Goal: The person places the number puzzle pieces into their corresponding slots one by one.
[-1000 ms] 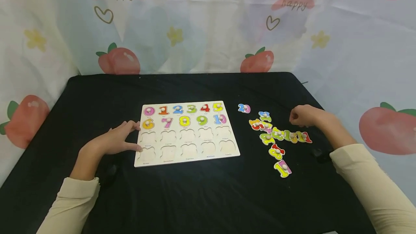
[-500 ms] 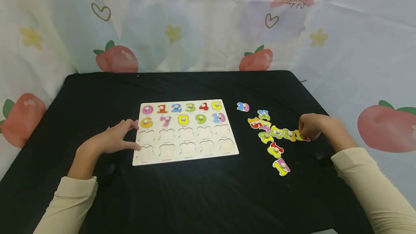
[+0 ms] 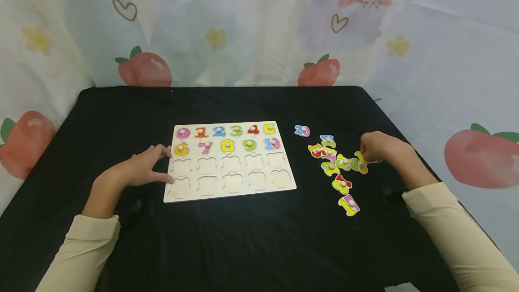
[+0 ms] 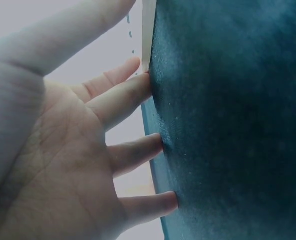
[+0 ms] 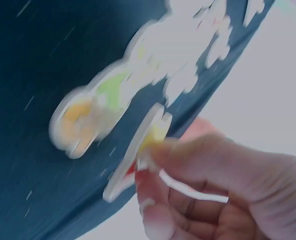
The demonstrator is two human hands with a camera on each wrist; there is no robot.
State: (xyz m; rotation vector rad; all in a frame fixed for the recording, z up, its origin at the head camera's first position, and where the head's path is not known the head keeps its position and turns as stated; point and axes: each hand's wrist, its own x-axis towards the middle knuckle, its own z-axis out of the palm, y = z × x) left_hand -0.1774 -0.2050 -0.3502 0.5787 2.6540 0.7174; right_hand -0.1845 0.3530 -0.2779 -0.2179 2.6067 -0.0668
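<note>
A wooden number puzzle board (image 3: pixel 216 148) lies left of centre in the head view. Its upper two rows hold numbers 0 to 10; the lower two rows show bare recesses. My left hand (image 3: pixel 135 166) touches the board's left edge, thumb and fingers spread and fairly straight. In the right wrist view, my right hand (image 5: pixel 208 175) pinches the knob of a yellow-and-red number piece (image 5: pixel 156 134), which is tilted and raised off the cloth. Just beside it lies an orange-and-green number piece (image 5: pixel 77 125), part of a loose chain of pieces.
Right of the board, several knobbed pieces lie scattered, some overlapping. Among them are the 20 (image 3: pixel 302 130), a red-and-yellow piece (image 3: pixel 342 184) and a yellow-and-pink piece (image 3: pixel 349 205). Black cloth (image 3: pixel 243 242) covers the table; a printed curtain (image 3: pixel 251 35) hangs behind.
My right hand has come down onto the yellow-and-red number piece at the chain's right end, pinched its knob and moved it left and up. My left hand stays at the board's edge.
</note>
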